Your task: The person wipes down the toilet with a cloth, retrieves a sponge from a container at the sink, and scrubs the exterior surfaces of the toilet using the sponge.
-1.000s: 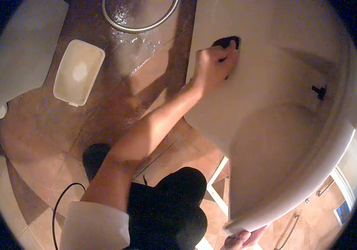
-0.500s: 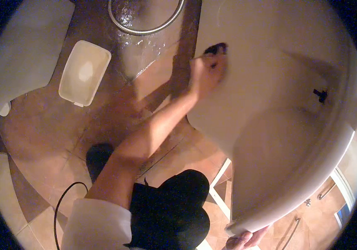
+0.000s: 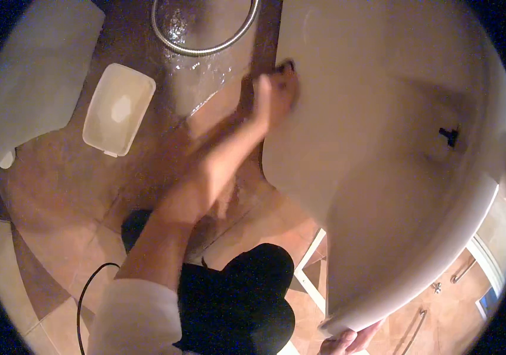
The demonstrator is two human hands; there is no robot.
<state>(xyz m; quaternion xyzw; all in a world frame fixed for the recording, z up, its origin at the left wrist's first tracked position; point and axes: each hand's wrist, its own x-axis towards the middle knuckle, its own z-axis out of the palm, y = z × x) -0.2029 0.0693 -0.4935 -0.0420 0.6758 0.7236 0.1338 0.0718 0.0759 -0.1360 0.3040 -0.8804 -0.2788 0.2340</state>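
Note:
My left hand [image 3: 278, 97], reaching in from the lower left and blurred by motion, is closed on a small dark object [image 3: 286, 66]. It is at the left edge of a large, pale, curved panel [image 3: 371, 118]. What the dark object is cannot be made out. At the bottom right, my right hand [image 3: 347, 342] grips the panel's lower corner, its thumb and fingers around the edge. A small black fitting [image 3: 448, 136] sits on the right part of the panel.
A pale rectangular tub [image 3: 119, 110] stands on the brown tiled floor, left of a looped metal hose [image 3: 203, 52] and wet, shiny tiles. A black cable [image 3: 80, 307] curves at the lower left. Metal handles [image 3: 411, 331] show at the lower right.
My left hand has slid left with the dark object, from farther in on the panel to its left edge. My right hand has stayed at the lower corner.

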